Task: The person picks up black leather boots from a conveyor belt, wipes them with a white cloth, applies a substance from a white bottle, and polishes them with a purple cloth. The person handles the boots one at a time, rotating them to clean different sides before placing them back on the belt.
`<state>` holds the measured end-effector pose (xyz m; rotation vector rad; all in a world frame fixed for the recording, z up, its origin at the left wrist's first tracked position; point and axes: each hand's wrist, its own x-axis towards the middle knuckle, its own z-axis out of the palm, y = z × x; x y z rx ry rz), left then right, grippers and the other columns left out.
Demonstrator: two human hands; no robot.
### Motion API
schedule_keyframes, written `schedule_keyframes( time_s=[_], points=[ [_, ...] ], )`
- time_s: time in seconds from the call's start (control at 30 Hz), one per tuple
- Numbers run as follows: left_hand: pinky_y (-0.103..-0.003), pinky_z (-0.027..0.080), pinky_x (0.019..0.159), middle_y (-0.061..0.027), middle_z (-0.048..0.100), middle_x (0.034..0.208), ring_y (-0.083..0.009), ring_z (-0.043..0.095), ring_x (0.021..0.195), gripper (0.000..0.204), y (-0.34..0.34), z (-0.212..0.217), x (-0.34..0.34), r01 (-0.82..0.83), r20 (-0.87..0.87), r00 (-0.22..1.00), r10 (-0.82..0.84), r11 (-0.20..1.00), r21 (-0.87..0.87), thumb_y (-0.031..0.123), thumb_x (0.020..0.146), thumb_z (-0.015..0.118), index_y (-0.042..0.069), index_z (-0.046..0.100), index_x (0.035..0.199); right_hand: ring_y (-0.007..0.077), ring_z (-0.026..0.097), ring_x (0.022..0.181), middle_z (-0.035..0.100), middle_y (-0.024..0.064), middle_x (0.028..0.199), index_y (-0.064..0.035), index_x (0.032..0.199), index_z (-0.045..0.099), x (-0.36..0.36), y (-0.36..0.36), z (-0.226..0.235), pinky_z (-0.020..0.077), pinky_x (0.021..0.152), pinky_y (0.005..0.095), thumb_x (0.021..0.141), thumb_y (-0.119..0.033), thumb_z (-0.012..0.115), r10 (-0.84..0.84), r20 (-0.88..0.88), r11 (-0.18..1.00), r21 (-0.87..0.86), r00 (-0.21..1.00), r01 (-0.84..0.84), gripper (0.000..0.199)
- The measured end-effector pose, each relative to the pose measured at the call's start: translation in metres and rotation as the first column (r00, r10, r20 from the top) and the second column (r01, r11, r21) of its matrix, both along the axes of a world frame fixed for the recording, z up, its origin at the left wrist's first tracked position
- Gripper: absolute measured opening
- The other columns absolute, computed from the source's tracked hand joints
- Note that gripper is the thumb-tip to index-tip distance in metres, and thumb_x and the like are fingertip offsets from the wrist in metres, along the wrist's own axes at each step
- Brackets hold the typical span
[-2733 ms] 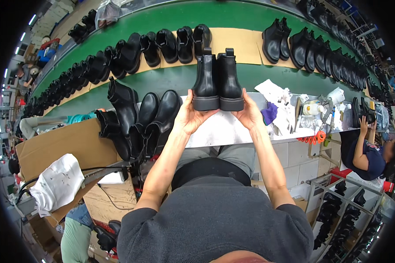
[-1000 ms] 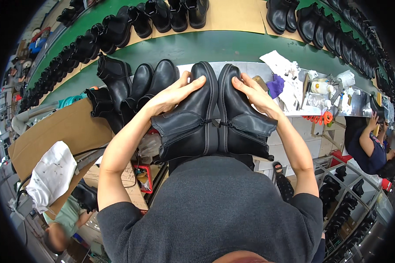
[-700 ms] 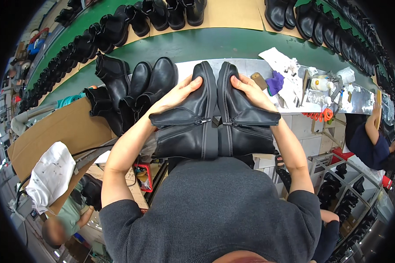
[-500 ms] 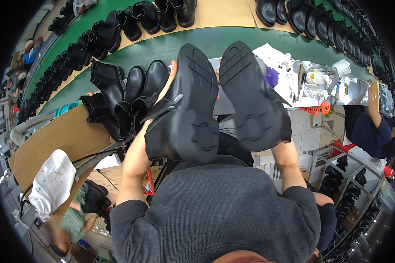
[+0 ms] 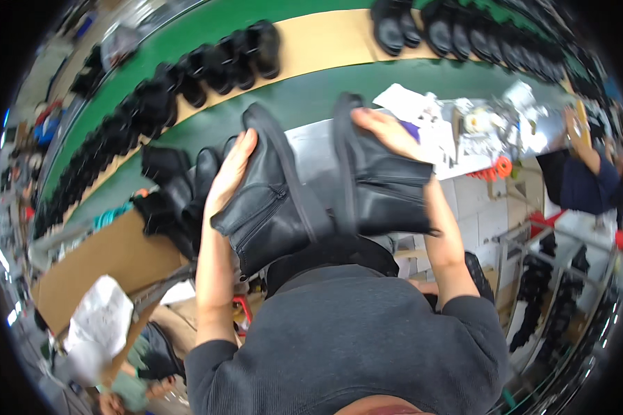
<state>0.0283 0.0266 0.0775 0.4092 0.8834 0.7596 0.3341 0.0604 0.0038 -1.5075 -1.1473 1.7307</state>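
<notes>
I hold a pair of black leather ankle boots in front of my chest, one in each hand. My left hand [image 5: 233, 166] is closed around the front of the left boot [image 5: 266, 204]. Its zipped side faces up and its sole edge is turned toward the other boot. My right hand [image 5: 387, 130] grips the right boot [image 5: 381, 187] near the toe, the thumb lying over the leather. A zip runs along this boot's upper side. The two boots almost meet at their heels; a narrow gap widens toward the toes. Most of my fingers are hidden beneath the boots.
Beyond my hands runs a green bench [image 5: 318, 81] with rows of black boots [image 5: 221, 68]. More boots [image 5: 169, 183] stand at left beside a cardboard sheet [image 5: 111, 259]. White cloths and bottles [image 5: 477, 124] lie at right. A co-worker's arm [image 5: 585, 149] and a metal rack [image 5: 526, 277] are farther right.
Both boots have turned: their soles faced up before, and now their zipped sides show with soles facing inward. My head view has shifted slightly.
</notes>
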Motion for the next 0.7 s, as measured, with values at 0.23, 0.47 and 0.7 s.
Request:
schedule_keyframes(
  time_s=[0.23, 0.47, 0.7],
  points=[
    [-0.044, 0.039, 0.102, -0.0371, 0.028, 0.139, -0.0519, 0.043, 0.120, 0.109, 0.049, -0.136, 0.027, 0.476, -0.987, -0.080, -0.138, 0.865, -0.159, 0.072, 0.071, 0.060, 0.000, 0.020, 0.143, 0.0452, 0.048, 0.118, 0.056, 0.0339, 0.113, 0.0099, 0.119, 0.050, -0.088, 0.018, -0.062, 0.0400, 0.099, 0.0476, 0.082, -0.047, 0.062, 0.061, 0.697, 0.983, 0.082, 0.714, -0.164, 0.069],
    [-0.037, 0.035, 0.103, -0.0236, 0.044, 0.133, -0.0319, 0.046, 0.122, 0.072, -0.035, -0.101, -0.003, 0.025, -0.757, 0.592, 0.277, 0.933, 0.360, 0.046, 0.088, 0.059, -0.003, 0.038, 0.137, 0.0377, 0.052, 0.115, 0.055, 0.0273, 0.121, 0.0068, 0.122, 0.054, -0.044, -0.071, -0.029, 0.0404, 0.098, 0.0422, 0.088, -0.049, 0.054, -0.057, 0.296, 0.958, 0.285, 0.953, -0.031, 0.065],
    [-0.038, 0.031, 0.105, -0.0168, 0.028, 0.138, -0.0308, 0.036, 0.127, 0.090, -0.081, -0.131, 0.036, -0.007, -0.669, 0.735, 0.109, 0.988, 0.152, 0.031, 0.080, 0.067, 0.012, 0.014, 0.151, 0.0383, 0.018, 0.140, 0.019, 0.0319, 0.148, 0.0106, 0.144, 0.012, -0.097, -0.107, -0.049, 0.0170, 0.114, 0.0417, 0.081, -0.051, 0.065, 0.033, 0.271, 0.991, 0.115, 0.962, -0.066, 0.103]
  ],
)
